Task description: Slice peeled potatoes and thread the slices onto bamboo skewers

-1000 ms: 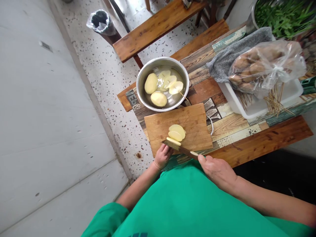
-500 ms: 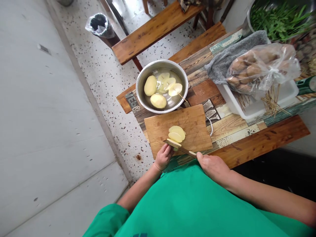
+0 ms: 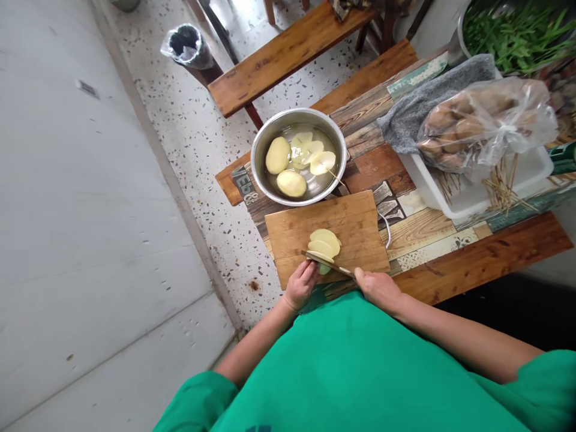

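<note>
My right hand (image 3: 378, 290) is closed round the handle of a knife (image 3: 342, 270) over the near part of the wooden cutting board (image 3: 288, 228). The blade points left and passes along a cut potato (image 3: 324, 269), which lies on the near side of the blade and is partly hidden by it. With bent fingers, my left hand (image 3: 300, 287) holds that potato at its left end, close to the blade tip. Just beyond the blade, several overlapping potato slices (image 3: 324, 241) lie on the board.
A metal basin (image 3: 255, 165) behind the board holds water, whole peeled potatoes (image 3: 278, 155) and skewered slices (image 3: 323, 162). On the right, a bag of potatoes (image 3: 472, 120) rests over a white tray (image 3: 474, 211) with wooden skewers (image 3: 503, 187). Greens (image 3: 513, 36) fill a bowl beyond.
The knife and my right hand have shifted slightly forward and left. My left hand stays at the potato. The whole view has moved a little.
</note>
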`<action>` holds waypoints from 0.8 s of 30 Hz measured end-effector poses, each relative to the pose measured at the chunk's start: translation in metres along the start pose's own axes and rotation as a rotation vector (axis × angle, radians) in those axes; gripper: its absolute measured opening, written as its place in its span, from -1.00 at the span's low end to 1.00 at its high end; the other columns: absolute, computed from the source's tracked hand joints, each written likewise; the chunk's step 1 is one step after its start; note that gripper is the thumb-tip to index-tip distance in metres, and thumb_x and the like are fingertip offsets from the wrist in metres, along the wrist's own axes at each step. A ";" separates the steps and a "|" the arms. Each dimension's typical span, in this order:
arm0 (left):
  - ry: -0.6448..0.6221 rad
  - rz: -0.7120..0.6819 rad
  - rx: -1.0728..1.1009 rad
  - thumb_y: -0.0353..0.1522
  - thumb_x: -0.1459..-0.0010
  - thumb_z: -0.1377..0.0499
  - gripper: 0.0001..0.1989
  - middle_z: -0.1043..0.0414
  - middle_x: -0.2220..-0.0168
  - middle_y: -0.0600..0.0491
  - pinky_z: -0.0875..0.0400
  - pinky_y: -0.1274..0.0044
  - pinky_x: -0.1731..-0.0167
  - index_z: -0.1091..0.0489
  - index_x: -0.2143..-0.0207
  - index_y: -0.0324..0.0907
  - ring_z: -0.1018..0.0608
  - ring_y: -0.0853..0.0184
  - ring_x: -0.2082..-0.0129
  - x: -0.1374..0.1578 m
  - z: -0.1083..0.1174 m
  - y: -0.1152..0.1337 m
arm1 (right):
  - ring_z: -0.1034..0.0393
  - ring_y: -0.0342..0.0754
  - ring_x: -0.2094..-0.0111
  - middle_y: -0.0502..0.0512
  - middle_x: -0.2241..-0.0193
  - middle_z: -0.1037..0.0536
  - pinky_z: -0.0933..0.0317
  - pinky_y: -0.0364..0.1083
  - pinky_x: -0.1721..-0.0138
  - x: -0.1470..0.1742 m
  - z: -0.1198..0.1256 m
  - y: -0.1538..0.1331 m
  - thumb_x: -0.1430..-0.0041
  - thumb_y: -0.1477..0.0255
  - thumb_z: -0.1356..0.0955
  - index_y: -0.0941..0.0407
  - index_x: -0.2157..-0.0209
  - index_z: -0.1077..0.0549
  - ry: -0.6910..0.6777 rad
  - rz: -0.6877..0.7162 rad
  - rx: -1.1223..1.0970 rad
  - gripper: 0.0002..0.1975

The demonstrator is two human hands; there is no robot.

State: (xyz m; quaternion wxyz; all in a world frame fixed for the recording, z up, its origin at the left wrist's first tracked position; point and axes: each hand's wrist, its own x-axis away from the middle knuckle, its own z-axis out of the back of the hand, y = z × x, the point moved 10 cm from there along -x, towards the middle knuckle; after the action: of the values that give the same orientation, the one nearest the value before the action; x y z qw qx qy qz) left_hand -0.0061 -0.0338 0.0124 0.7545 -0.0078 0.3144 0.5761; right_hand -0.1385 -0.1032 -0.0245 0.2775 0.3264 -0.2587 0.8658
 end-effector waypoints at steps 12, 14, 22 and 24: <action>-0.064 0.038 0.000 -0.47 -0.20 -0.17 -0.83 -0.48 0.13 -0.13 -0.52 0.30 0.05 -0.43 0.13 -0.24 -0.47 0.13 -0.04 0.013 -0.008 0.000 | -0.47 -0.04 0.47 0.14 0.46 -0.53 0.11 -0.10 0.56 0.060 0.049 -0.015 -0.26 0.61 -0.14 0.16 0.30 -0.26 0.059 -0.010 0.052 -0.86; -0.056 0.049 0.010 -0.48 -0.20 -0.17 -0.87 -0.48 0.15 -0.12 -0.52 0.31 0.06 -0.44 0.18 -0.25 -0.48 0.13 -0.03 0.012 -0.007 0.000 | -0.46 -0.04 0.48 0.13 0.49 -0.51 0.13 -0.10 0.56 0.064 0.048 -0.016 -0.26 0.60 -0.15 0.16 0.31 -0.26 0.068 -0.004 0.067 -0.87; -0.094 0.068 -0.032 -0.43 -0.24 -0.13 -0.90 -0.49 0.22 -0.07 -0.53 0.34 0.09 -0.45 0.24 -0.21 -0.52 0.19 0.05 0.015 -0.012 -0.003 | -0.35 -0.14 0.59 0.10 0.57 -0.45 0.11 -0.13 0.59 0.066 0.049 -0.015 -0.20 0.60 -0.18 0.17 0.33 -0.27 0.189 -0.006 0.070 -0.90; -0.099 0.058 -0.053 -0.43 -0.25 -0.12 -0.90 -0.50 0.24 -0.06 -0.54 0.36 0.11 -0.45 0.26 -0.21 -0.53 0.21 0.08 0.015 -0.011 -0.003 | -0.35 -0.14 0.59 0.09 0.58 -0.45 0.09 -0.15 0.59 0.065 0.049 -0.016 -0.20 0.60 -0.18 0.17 0.33 -0.27 0.176 0.007 0.056 -0.91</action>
State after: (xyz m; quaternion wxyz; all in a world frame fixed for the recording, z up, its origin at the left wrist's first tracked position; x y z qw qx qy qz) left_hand -0.0072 -0.0263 -0.0046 0.7515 0.0098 0.2614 0.6056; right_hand -0.1488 -0.1019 0.0579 0.2869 0.2558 -0.2101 0.8989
